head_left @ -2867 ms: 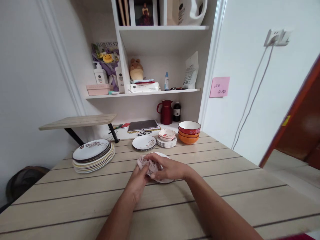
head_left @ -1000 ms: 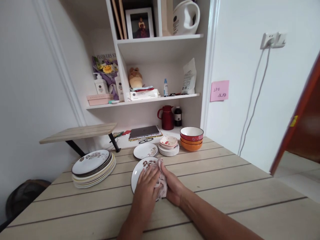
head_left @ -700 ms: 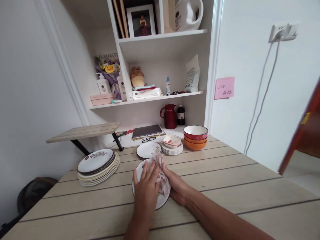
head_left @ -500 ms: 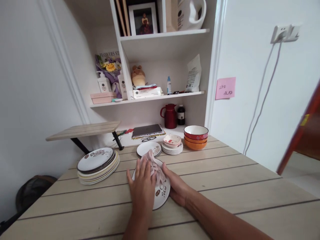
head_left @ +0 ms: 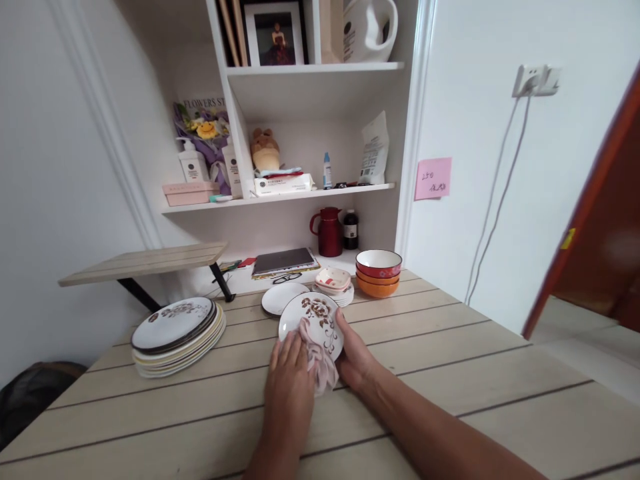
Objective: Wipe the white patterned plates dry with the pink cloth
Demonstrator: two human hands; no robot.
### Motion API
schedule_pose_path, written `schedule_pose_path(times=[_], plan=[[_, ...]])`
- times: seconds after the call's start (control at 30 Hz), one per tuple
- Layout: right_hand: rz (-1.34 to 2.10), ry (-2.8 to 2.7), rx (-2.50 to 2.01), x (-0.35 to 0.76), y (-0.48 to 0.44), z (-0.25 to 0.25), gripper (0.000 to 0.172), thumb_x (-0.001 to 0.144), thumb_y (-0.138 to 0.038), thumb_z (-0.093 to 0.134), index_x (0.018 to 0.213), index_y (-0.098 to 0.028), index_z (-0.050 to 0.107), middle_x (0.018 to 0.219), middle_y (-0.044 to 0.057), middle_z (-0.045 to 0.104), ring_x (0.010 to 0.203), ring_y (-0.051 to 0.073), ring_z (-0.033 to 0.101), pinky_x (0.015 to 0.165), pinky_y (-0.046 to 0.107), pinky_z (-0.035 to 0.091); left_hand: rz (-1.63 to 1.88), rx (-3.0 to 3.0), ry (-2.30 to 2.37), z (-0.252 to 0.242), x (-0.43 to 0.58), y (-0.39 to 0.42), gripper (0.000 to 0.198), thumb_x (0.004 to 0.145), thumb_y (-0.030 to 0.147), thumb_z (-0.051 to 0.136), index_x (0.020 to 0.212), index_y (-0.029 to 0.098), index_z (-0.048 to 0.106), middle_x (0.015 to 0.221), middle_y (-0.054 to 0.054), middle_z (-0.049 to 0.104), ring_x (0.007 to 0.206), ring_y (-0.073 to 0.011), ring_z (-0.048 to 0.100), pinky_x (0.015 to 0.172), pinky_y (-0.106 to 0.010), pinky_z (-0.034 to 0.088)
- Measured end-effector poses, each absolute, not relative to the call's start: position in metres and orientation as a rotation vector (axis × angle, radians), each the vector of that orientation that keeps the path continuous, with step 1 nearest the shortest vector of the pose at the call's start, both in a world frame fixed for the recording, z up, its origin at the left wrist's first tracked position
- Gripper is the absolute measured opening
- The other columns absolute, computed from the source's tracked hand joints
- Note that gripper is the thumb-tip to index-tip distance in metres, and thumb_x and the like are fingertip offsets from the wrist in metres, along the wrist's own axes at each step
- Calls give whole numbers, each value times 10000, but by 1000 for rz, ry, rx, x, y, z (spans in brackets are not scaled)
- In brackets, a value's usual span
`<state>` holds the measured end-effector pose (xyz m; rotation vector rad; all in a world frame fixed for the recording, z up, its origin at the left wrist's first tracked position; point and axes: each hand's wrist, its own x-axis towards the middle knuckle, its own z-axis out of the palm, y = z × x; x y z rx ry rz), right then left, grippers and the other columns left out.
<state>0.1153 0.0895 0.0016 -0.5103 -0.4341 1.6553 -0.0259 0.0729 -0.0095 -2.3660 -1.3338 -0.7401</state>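
A white plate (head_left: 313, 310) with a brown flower pattern and dark rim is tilted up towards me above the table. My right hand (head_left: 354, 353) grips its right edge, thumb on the face and fingers behind. My left hand (head_left: 291, 367) presses a crumpled pink cloth (head_left: 320, 363) against the lower part of the plate, with the cloth hanging over the near rim. Just behind, another white plate (head_left: 280, 297) lies on the table, partly covered by the held one. Left of my hands stands a tall stack of plates (head_left: 175, 327).
Small dishes (head_left: 333, 280) sit on a stack of saucers, beside red and orange bowls (head_left: 379, 273). A wooden riser (head_left: 145, 261) on black legs stands at the back left. Behind are a laptop (head_left: 283, 261), glasses (head_left: 287, 278), a red jug (head_left: 329, 232) and a dark bottle (head_left: 351, 230).
The plate has been tilted up and turned, its flower pattern now at the top. My left hand and the cloth have slid down to its near edge. The view has shifted slightly right.
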Motion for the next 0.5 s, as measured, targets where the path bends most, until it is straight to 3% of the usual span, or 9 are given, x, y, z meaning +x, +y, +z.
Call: schedule_pose_path(times=[0.33,0.5], plan=[[1849,-607,-648,114,81,6,626,873,-631,456,1170,-104,616,1080,132,712,1036,222,656,1000,373,435,-731,-2568,-1233,0,-22,67,522,806,54,443,1286,210,574,1421,-48,495,1333,-232,431,1118,-488,335],[1851,-790,-655,107,74,6,624,863,-635,475,1211,-134,606,1134,120,696,1058,226,645,1017,390,411,-785,-2438,-1432,8,-23,62,520,830,81,443,1301,273,555,1433,-20,483,1379,-243,355,1135,-570,215]])
